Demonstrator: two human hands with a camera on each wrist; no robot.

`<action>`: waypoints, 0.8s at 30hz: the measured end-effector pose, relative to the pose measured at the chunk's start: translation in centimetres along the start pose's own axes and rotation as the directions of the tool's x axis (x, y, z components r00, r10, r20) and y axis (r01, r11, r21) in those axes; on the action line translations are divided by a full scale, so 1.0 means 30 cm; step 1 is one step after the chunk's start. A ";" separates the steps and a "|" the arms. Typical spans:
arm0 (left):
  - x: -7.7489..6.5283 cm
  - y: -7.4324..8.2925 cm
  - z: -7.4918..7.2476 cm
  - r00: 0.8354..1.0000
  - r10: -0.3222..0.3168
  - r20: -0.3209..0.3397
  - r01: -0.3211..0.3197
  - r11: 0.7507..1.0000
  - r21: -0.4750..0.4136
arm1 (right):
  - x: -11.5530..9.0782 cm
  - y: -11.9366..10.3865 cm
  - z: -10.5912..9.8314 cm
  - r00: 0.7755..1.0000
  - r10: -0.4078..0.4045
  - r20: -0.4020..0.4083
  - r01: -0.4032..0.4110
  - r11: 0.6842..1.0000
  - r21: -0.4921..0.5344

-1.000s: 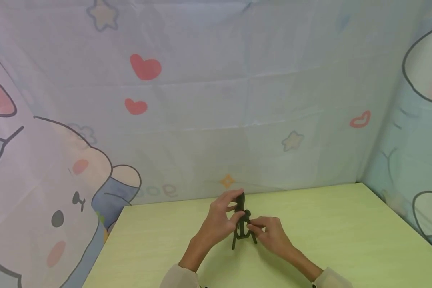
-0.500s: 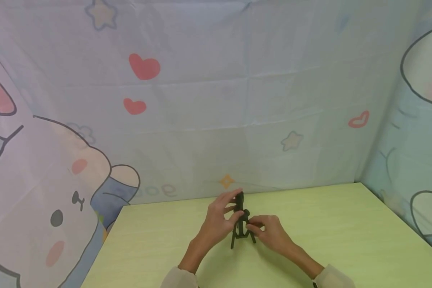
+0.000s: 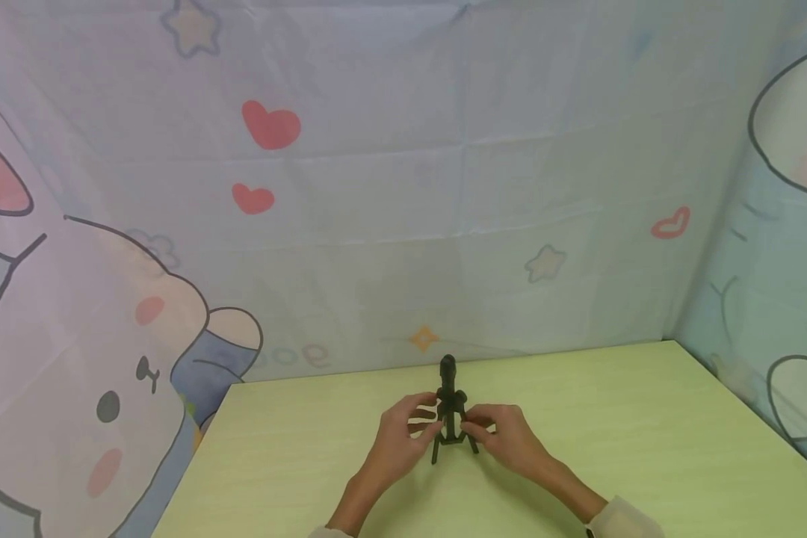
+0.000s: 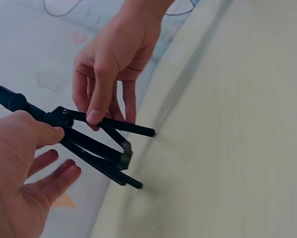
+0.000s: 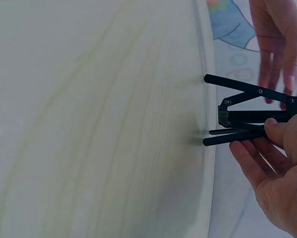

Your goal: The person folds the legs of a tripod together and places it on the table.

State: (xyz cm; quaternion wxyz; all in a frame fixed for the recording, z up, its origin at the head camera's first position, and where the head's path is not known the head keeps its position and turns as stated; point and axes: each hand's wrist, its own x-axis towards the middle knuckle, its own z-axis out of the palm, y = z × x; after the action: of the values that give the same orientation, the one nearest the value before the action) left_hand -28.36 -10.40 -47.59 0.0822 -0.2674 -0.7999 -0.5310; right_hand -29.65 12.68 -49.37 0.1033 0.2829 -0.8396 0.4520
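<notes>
We pinch the slim black tripod point(image 3: 450, 411) with both our left hand point(image 3: 400, 435) and right hand point(image 3: 504, 437); smooth pale-green table point(image 3: 645, 448) lies bare around.

Brightness: even and soft across all three views, somewhat washed-out colours.
Shadows: faint ones on the table point(image 3: 645, 448) just beside the tripod point(image 3: 450, 409), under both hands; a soft dark patch at the tripod's feet in the right wrist view.
Glare: pale wash over the table point(image 5: 89, 124) left of the tripod point(image 5: 247, 116).
Focus: head view slightly soft; in the left wrist view the near hand point(image 4: 19, 178) below the tripod point(image 4: 89, 144) is blurred.
</notes>
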 end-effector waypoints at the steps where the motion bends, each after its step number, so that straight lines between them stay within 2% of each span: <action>1: -0.008 -0.009 0.001 1.000 -0.015 0.005 0.015 1.000 0.008 | 0.000 0.001 0.000 1.000 -0.001 0.000 0.001 1.000 0.000; 9: -0.040 -0.063 0.017 0.994 -0.097 0.048 0.093 0.992 0.082 | -0.007 0.002 -0.003 1.000 -0.023 0.012 0.023 1.000 -0.008; 17: -0.046 -0.089 0.033 0.993 -0.108 0.036 0.105 0.991 0.080 | -0.012 0.005 -0.003 0.999 -0.021 0.026 0.021 1.000 0.009; 24: -0.043 -0.088 0.042 0.993 -0.120 0.007 0.120 0.990 0.069 | -0.014 0.006 -0.002 1.000 -0.014 0.016 0.014 1.000 0.015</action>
State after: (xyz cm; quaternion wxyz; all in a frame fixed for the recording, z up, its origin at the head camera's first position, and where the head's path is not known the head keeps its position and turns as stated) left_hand -28.44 -10.48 -50.79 0.0547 -0.2188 -0.8326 -0.5059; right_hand -29.41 12.96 -49.65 0.0974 0.2932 -0.8351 0.4551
